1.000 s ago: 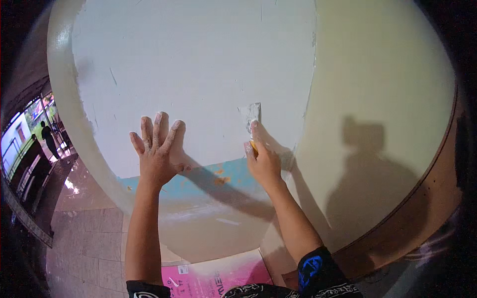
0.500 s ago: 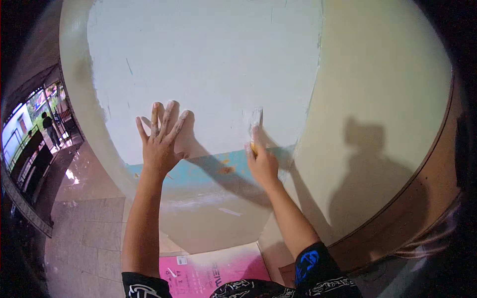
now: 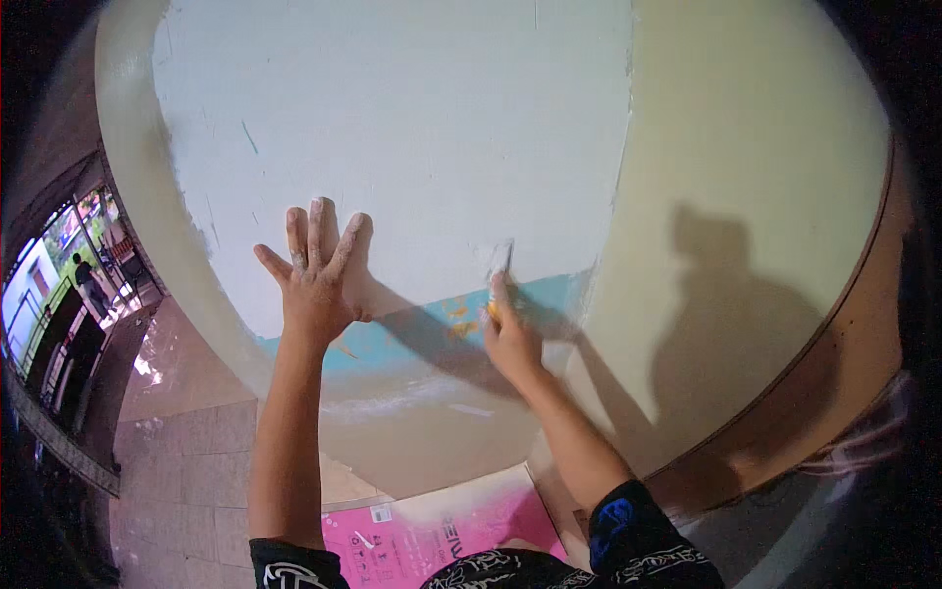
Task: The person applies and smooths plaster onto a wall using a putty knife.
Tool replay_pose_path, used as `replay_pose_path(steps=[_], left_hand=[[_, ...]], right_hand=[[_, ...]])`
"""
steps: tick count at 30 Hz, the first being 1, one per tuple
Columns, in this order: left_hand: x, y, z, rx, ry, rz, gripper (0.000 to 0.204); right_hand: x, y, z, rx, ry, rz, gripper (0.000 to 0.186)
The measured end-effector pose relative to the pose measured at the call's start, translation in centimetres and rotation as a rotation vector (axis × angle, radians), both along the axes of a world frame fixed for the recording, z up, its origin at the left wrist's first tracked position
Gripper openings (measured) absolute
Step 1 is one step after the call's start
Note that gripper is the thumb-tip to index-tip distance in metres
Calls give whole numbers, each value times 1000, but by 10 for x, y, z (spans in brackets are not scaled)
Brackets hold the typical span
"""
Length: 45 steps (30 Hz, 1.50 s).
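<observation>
Lowered since a second ago, the scraper [image 3: 501, 258] stands on the white patch [image 3: 412, 128] just above the teal band [image 3: 378, 351], and I record my right grip [image 3: 514, 339] clenched on its handle, my left grip [image 3: 317, 294] splayed against the patch.

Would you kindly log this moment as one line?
left hand: fingers spread against white wall patch | right hand: gripping scraper | below patch: teal band

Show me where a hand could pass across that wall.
The white area is free above the left hand, and between that hand and the scraper. It's crowded around the right hand, which grips the scraper near the blue band.
</observation>
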State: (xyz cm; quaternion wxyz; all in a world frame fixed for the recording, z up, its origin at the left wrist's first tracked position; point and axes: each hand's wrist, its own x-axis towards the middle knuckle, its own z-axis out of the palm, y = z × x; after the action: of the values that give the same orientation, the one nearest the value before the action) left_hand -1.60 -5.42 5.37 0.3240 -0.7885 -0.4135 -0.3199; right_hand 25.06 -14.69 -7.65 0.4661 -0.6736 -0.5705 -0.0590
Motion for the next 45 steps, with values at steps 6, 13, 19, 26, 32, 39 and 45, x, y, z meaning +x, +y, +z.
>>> replay_pose_path(steps=[6, 13, 19, 26, 32, 39, 45], left_hand=[[11, -23, 14, -161, -23, 25, 142], [-2, -22, 8, -147, -40, 48, 140], [10, -19, 4, -134, -38, -4, 137], [-1, -12, 1, -82, -22, 5, 134], [10, -7, 2, -90, -92, -65, 121], [7, -3, 6, -186, -78, -34, 121], [27, 3, 15, -198, -76, -46, 122]], right_hand=[[2, -3, 18, -110, -79, -41, 69], [-20, -15, 55, -308, 36, -26, 67], [0, 8, 3, 217, -241, -63, 69], [-11, 1, 41, 134, -148, -83, 71], [-8, 6, -15, 137, -226, -40, 70], [-13, 26, 68, 107, -217, -61, 65], [4, 30, -36, 112, -208, 2, 68]])
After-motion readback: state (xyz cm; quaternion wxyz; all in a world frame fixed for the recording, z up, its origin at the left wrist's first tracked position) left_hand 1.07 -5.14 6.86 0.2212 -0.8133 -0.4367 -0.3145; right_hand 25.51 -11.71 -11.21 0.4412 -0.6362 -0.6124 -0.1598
